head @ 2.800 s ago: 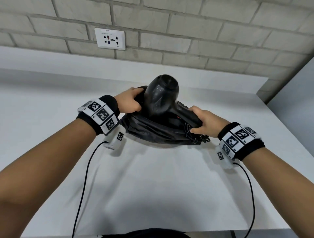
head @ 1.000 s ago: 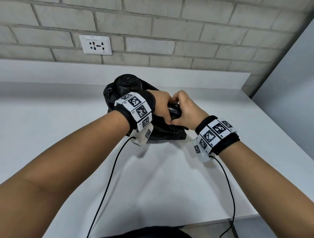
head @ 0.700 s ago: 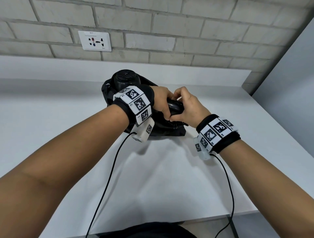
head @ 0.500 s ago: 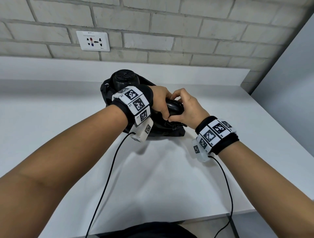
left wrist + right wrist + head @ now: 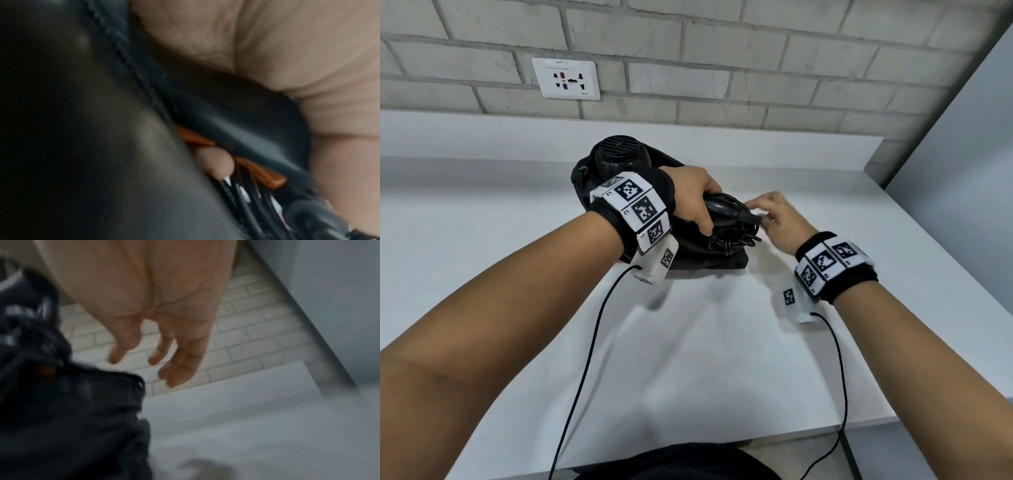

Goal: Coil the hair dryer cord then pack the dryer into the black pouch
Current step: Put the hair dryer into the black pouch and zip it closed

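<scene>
The black hair dryer (image 5: 619,156) lies on the crumpled black pouch (image 5: 709,265) at the back middle of the white table, vented end toward the wall. Pouch fabric bunches round its body; how far inside it sits I cannot tell. My left hand (image 5: 702,219) grips the dryer's handle from above, with the coiled cord (image 5: 732,241) bundled just under the handle end. My right hand (image 5: 760,210) hovers just right of the handle end, fingers loose and holding nothing. The right wrist view shows that hand (image 5: 156,356) spread beside the pouch (image 5: 72,418). The left wrist view shows my palm (image 5: 287,48) against the dryer (image 5: 82,146) and cord (image 5: 246,203).
A wall socket (image 5: 565,78) sits in the brick wall above a raised white ledge (image 5: 791,144). A grey panel (image 5: 962,171) bounds the table on the right. Wrist-camera cables (image 5: 585,359) trail over the table's near edge (image 5: 893,425).
My right hand has let go of the dryer handle and moved a little right, its fingers opening. My left hand keeps its grip; the dryer and pouch have barely shifted.
</scene>
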`<state>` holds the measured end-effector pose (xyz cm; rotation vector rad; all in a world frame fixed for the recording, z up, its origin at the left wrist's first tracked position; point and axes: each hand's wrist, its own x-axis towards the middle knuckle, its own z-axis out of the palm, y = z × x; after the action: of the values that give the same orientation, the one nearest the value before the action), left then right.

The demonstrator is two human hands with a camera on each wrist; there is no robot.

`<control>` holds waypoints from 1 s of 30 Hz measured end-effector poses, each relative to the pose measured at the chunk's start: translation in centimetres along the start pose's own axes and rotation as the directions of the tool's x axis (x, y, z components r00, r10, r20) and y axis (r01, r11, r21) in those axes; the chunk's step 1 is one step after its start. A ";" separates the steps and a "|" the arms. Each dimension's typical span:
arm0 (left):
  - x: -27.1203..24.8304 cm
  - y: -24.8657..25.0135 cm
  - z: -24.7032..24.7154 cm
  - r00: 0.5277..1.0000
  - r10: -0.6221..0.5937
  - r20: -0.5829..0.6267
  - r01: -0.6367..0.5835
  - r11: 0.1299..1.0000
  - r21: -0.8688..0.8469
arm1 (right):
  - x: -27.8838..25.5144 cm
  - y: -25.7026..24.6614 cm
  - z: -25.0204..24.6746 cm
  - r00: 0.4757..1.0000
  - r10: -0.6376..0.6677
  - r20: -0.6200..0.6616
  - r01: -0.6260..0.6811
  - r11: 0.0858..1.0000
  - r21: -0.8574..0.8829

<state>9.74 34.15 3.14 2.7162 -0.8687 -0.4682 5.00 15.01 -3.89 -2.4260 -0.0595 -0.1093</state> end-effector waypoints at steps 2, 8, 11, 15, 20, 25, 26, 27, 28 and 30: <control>-0.2 0.0 0.1 1.000 0.008 0.004 -0.008 1.000 0.000 | -0.2 0.1 1.0 0.975 0.036 0.220 -0.027 0.999 -0.041; -1.0 -0.5 -0.1 1.000 -0.005 -0.022 0.005 0.999 -0.032 | -0.3 -1.0 1.7 0.980 0.108 0.170 -0.129 0.984 0.121; -1.3 -0.8 -0.2 1.000 -0.012 -0.028 0.011 0.998 -0.058 | 0.0 -0.5 2.2 0.984 0.177 0.002 -0.175 0.970 0.170; -1.4 -1.1 -0.3 0.998 -0.030 -0.063 0.027 0.998 -0.057 | 0.3 -0.5 2.2 0.964 0.187 -0.189 -0.143 0.964 0.224; -1.4 -1.5 -0.8 0.991 -0.064 -0.113 0.055 0.995 -0.088 | -0.4 -0.2 2.1 0.965 0.141 -0.219 -0.114 0.985 0.132; -1.2 -1.6 -1.0 0.985 -0.096 -0.141 0.077 0.988 -0.133 | -0.8 -0.8 2.8 0.984 0.127 -0.122 -0.114 0.988 0.102; -1.1 -1.6 -0.9 0.983 -0.107 -0.148 0.086 0.986 -0.140 | -0.7 -1.0 2.9 0.983 0.127 -0.135 -0.109 0.986 0.130; -1.1 -1.7 -0.9 0.981 -0.116 -0.157 0.094 0.985 -0.143 | -0.7 -1.2 3.0 0.980 0.133 -0.150 -0.106 0.978 0.178; -1.0 -1.7 -0.9 0.979 -0.121 -0.165 0.098 0.985 -0.144 | -0.7 -1.4 3.1 0.976 0.142 -0.164 -0.102 0.967 0.232; -1.1 -1.7 -0.9 0.977 -0.123 -0.174 0.099 0.985 -0.141 | -0.6 -1.8 3.2 0.969 0.160 -0.189 -0.099 0.949 0.298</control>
<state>10.16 36.28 3.67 2.6445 -0.6186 -0.2810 4.47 18.44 -5.15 -2.1081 0.1706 -0.2779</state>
